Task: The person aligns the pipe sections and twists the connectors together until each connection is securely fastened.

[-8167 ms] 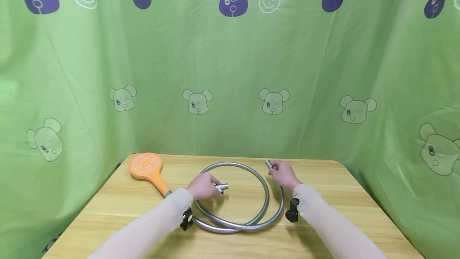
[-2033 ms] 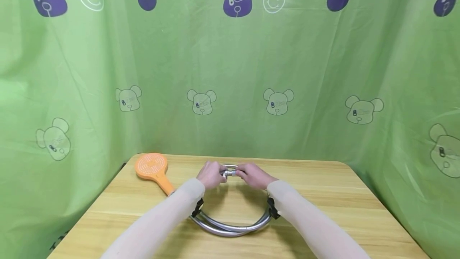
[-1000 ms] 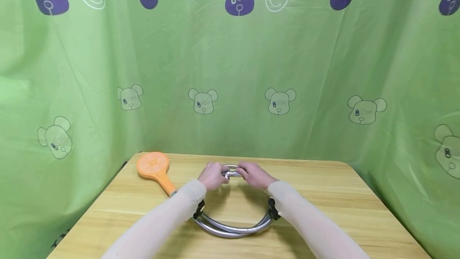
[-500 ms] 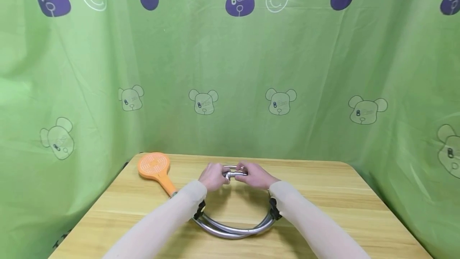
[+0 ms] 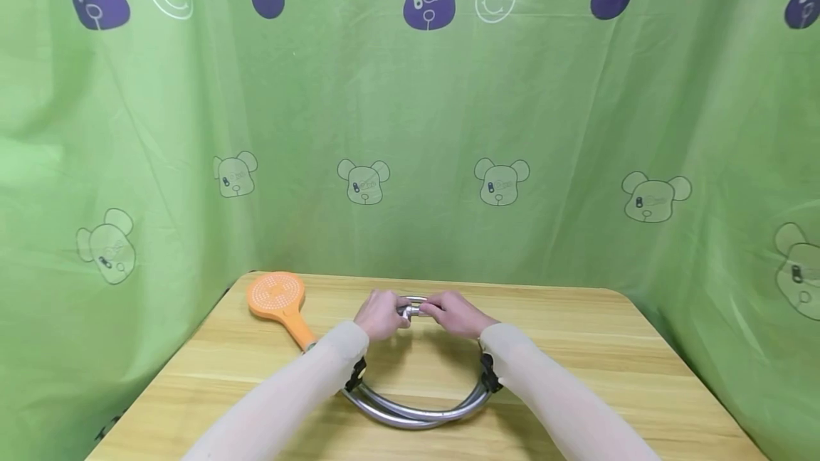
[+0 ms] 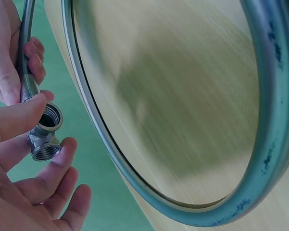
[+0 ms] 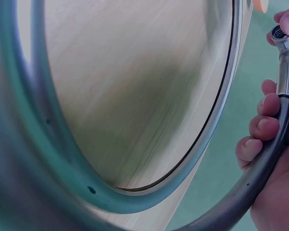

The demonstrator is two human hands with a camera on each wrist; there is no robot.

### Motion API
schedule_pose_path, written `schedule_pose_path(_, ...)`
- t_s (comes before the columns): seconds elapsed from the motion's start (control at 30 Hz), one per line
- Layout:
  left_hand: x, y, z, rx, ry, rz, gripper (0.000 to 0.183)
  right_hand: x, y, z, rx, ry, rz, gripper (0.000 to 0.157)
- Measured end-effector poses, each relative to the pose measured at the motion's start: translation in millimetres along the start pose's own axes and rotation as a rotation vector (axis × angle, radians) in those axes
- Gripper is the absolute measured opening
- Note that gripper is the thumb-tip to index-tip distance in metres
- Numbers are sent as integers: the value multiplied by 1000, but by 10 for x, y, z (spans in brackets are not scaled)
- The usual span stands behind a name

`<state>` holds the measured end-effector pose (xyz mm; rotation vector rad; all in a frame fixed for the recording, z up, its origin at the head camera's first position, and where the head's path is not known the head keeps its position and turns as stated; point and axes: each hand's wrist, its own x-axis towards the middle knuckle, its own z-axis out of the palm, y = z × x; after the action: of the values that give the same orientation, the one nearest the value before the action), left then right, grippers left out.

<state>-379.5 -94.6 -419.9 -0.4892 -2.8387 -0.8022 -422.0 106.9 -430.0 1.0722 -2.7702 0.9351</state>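
Observation:
A small silver tee fitting with threaded openings is pinched between the thumb and fingers of my left hand. My right hand grips the end of the metal shower hose, thumb and fingers round it just behind its silver end sleeve. In the right wrist view the sleeve lines up with the tee and meets it. Both hands are raised over the far half of the table. An orange shower head lies at the left, the hose running from its handle.
The hose loops in a ring on the wooden table, below and in front of my hands. Green curtains with bear prints hang behind and at both sides of the table. My forearms cover part of the hose.
Eight seconds ago the tee and the hose end were held apart; now they meet. Half a second ago my right fingers were spread at the hose end; now they have closed round it again.

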Motion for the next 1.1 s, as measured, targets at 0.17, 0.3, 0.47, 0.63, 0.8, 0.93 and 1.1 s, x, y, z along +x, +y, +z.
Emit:
schedule_pose_path(0.17, -7, 8, -7, 8, 4, 4, 33, -5, -5, 10, 5, 30, -8, 14)
schedule_pose_path(0.3, -12, 22, -10, -1, -3, -2, 32, 2, -4, 0, -4, 26, -11, 20)
schedule_pose_path(0.47, -12, 25, 11, -14, -9, -24, 32, 5, -13, -6, -4, -2, 18, 29)
schedule_pose_path(0.63, -21, 25, 5, -3, -10, -35, 32, -9, -28, -11, -6, -39, 19, 17)
schedule_pose_path(0.8, -19, 22, 0, 14, -9, -33, 32, -19, -24, -6, 37, -27, 9, 14)
schedule_pose_path(0.93, -14, 21, -8, 8, -4, -31, 33, -12, -10, -9, 50, -30, -5, 13)
schedule_pose_path(1.1, -16, 24, -19, 8, 3, -36, 34, 15, 1, -25, 15, -41, -40, 16)
